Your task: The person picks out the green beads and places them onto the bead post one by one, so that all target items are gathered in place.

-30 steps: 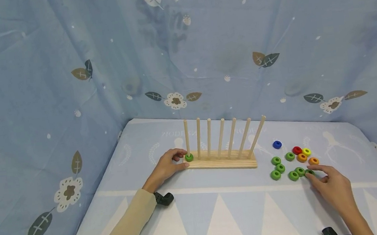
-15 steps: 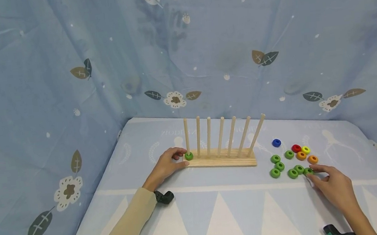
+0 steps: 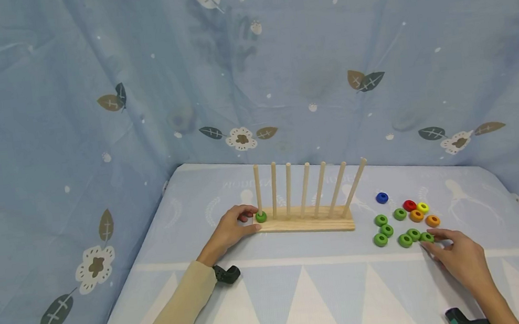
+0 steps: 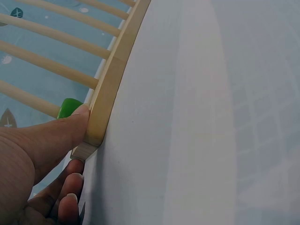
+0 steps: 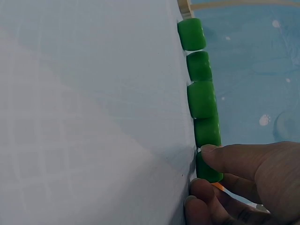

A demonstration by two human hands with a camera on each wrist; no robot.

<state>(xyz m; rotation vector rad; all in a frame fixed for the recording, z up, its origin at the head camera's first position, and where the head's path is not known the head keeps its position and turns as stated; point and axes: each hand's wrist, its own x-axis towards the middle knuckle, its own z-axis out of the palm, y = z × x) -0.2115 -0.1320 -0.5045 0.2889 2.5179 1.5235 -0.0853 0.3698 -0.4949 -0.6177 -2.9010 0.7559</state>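
My left hand point(image 3: 230, 230) holds the left end of a wooden peg rack point(image 3: 306, 224), with several upright pegs in a row. In the left wrist view the thumb lies on the base point(image 4: 108, 89) and the fingers curl at its end. A green bead ring point(image 3: 261, 217) sits at the bottom of the leftmost peg, close to the thumb. At the right, my right hand point(image 3: 462, 259) pinches a green bead point(image 3: 427, 238) between thumb and fingers, down on the table. The right wrist view shows that bead point(image 5: 209, 171) partly covered by the thumb, at the near end of a line of green beads.
Several other green beads point(image 3: 405, 240) lie between the rack and my right hand. Behind them are a red bead point(image 3: 409, 205), a yellow bead point(image 3: 423, 207), two orange beads point(image 3: 433, 221) and a blue bead point(image 3: 382, 198). A blue patterned cloth point(image 3: 301, 62) stands behind the table.
The right hand's fingertips have shifted slightly around the green bead, which shows more now than a second ago. My left hand stays on the rack's end.
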